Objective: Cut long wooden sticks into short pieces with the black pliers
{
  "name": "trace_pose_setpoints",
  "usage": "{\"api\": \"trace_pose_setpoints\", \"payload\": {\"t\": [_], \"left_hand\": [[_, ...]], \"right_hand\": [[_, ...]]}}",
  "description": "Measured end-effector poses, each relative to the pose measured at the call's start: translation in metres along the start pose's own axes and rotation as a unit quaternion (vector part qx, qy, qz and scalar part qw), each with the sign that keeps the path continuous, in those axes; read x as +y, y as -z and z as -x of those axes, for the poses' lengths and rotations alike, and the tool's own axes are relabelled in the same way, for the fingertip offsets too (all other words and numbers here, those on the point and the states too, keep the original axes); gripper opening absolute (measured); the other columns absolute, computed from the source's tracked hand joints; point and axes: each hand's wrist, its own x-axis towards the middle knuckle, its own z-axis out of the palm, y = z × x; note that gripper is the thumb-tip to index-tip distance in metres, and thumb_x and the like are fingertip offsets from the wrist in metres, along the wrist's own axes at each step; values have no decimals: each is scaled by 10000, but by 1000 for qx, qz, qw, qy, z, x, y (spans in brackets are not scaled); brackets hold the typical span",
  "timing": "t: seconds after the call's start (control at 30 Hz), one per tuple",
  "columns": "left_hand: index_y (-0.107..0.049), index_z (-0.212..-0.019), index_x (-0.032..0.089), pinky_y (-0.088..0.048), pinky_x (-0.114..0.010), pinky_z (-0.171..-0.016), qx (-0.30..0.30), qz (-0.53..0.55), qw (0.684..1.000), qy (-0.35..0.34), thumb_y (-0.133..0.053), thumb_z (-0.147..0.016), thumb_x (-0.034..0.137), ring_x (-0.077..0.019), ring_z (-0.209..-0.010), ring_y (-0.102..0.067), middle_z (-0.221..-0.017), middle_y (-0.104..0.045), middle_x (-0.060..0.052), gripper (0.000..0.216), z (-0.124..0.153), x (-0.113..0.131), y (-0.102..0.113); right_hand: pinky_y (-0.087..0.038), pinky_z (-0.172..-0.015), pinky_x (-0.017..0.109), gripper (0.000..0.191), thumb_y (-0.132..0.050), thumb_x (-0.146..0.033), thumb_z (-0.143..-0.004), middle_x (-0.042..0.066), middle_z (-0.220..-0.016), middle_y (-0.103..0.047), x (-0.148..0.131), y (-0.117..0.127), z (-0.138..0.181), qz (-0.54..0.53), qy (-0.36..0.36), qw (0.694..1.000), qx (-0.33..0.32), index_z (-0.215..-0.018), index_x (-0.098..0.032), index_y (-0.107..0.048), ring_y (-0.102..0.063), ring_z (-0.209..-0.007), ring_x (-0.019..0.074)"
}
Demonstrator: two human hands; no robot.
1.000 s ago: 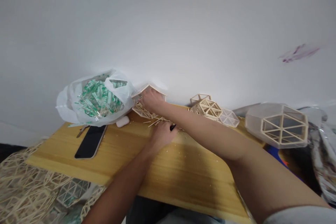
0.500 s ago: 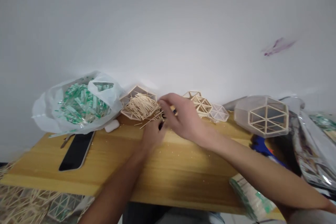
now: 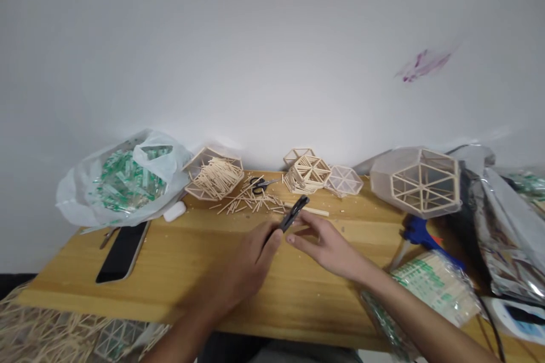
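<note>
My left hand (image 3: 255, 258) is closed around a black plier-like tool (image 3: 293, 214), its head pointing up and away to the right. My right hand (image 3: 326, 241) is beside the tool, thumb and fingers apart, and I see nothing held in it. Just beyond the hands lie scattered short wooden sticks (image 3: 244, 201) and a pair of black-handled scissors (image 3: 260, 185). A pale longer stick (image 3: 317, 211) rests behind my right fingertips. Many cut sticks fill a hexagonal stick-framed container (image 3: 192, 187) at the back.
A white plastic bag (image 3: 70, 198) of green-printed wrappers, a white case (image 3: 174, 211) and a phone (image 3: 123, 252) are on the left. Stick frames (image 3: 313, 173) and a large translucent stick-framed form (image 3: 385, 178) line the wall. On the right are a blue-handled tool (image 3: 419, 231) and packaged sticks (image 3: 438, 283).
Both hands have drawn back from the stick pile toward me. The black tool now shows plainly in my left hand, and the scissors and loose sticks are uncovered.
</note>
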Motion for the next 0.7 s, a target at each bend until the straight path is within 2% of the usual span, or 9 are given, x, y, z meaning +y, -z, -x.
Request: {"api": "trace_pose_setpoints", "payload": {"t": [0.07, 0.13, 0.23, 0.3, 0.43, 0.7], "left_hand": [[-640, -1193, 232, -492, -353, -949, 13, -48, 998, 24, -391, -1005, 500, -246, -1108, -647, -1210, -710, -86, 411, 8, -18, 1], [-640, -1166, 211, -500, -377, -903, 61, -150, 984, 68, -526, -948, 480, -278, -1049, -669, -1157, -728, -98, 365, 10, -43, 12], [-614, -1248, 217, -494, -377, -842, 102, -313, 932, 153, -533, -927, 286, -303, -1042, -693, -1195, -729, -98, 338, 6, -76, 40], [-610, -1272, 209, -491, -370, -828, 116, -370, 904, 181, -506, -928, 243, -312, -1072, -692, -1209, -728, -113, 361, 1, -90, 59], [-644, -1240, 186, -490, -357, -806, 124, -416, 884, 174, -478, -959, 305, -311, -1042, -703, -1142, -749, -132, 347, -9, -102, 80], [-682, -1021, 172, -484, -351, -768, 101, -437, 884, 130, -474, -959, 319, -312, -960, -711, -1001, -758, -137, 262, -25, -116, 86]], "right_hand": [[-528, -998, 392, 328, -652, -356, -924, 121, -1264, -693, 9, 9, 4, 69, -3, 998, 11, -1201, -181, -661, -669, -1143, 244], [-493, -1048, 433, 278, -625, -316, -937, 135, -1280, -679, 21, 22, 7, 162, 19, 986, 30, -1174, -176, -670, -641, -1185, 260], [-461, -1082, 476, 284, -570, -244, -954, 164, -1292, -653, 40, 38, 8, 272, 49, 960, 51, -1212, -154, -650, -607, -1217, 286], [-475, -1066, 478, 316, -546, -211, -954, 181, -1284, -637, 52, 43, 7, 322, 56, 943, 63, -1247, -130, -634, -604, -1201, 296], [-473, -1063, 458, 338, -554, -183, -940, 200, -1270, -621, 64, 43, -1, 385, 60, 918, 67, -1257, -93, -630, -586, -1203, 308], [-464, -978, 400, 328, -495, -81, -947, 181, -1137, -666, 69, 43, -13, 472, 20, 880, 57, -1239, -114, -641, -611, -1065, 272]]}}
